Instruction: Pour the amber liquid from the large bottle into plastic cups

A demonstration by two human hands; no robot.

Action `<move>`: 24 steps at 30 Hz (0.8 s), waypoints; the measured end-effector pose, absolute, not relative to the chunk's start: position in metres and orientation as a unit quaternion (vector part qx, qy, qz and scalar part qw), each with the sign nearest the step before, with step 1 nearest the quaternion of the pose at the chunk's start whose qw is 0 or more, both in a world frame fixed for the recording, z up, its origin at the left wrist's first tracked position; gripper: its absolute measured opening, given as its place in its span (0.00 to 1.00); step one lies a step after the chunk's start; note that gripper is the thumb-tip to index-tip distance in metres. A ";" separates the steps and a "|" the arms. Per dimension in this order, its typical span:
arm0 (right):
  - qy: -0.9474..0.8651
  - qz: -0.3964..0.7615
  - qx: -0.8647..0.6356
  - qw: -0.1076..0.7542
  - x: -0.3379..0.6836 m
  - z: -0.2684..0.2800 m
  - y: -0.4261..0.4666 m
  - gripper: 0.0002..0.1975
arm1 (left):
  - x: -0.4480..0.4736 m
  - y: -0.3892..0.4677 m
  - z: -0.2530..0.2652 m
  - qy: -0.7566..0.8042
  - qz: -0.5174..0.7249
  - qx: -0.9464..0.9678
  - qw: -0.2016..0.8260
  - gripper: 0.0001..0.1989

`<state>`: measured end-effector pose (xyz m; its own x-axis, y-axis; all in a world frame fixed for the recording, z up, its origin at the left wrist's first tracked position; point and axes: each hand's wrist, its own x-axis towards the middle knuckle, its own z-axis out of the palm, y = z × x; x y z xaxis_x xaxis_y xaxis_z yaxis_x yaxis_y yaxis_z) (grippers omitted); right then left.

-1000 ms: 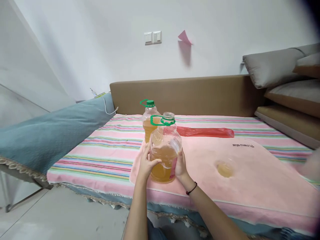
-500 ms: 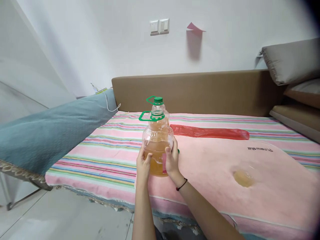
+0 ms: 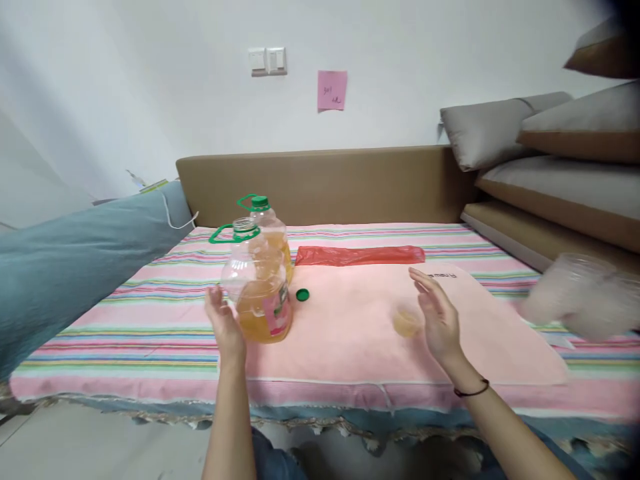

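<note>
**Amber liquid in open jug steadied on pink mat**

Amber liquid is seen filling roughly the lower half of an open jug (image 3: 257, 290), which stands upright on a pink mat (image 3: 350, 333) spread over a striped bedcover (image 3: 150, 313). The jug's neck is uncapped, and a green ring handle is carried just below it. The left hand (image 3: 223, 320) is laid against the jug's left side, fingers loosely curved along the wall rather than wrapped around it. The right hand (image 3: 435, 313) is held open and empty above the mat, fingers spread, well apart from the jug and just right of a small clear cup (image 3: 405, 322) in which a little amber liquid is held. A green cap (image 3: 302, 294) is seen lying on the mat just right of the jug. A second jug (image 3: 267, 223), capped in green, is stood directly behind the first. Farther back, a red plastic bag (image 3: 360, 255) is stretched across the bedcover. A blurred pale shape is visible at the right edge; what it is cannot be told.
</note>
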<state>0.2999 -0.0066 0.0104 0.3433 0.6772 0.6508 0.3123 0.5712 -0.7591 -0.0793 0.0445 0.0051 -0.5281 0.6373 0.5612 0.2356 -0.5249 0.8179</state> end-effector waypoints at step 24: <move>-0.626 0.239 -0.639 0.378 0.411 -0.011 -0.059 0.16 | 0.223 0.032 -0.039 0.423 0.452 0.644 0.450 0.41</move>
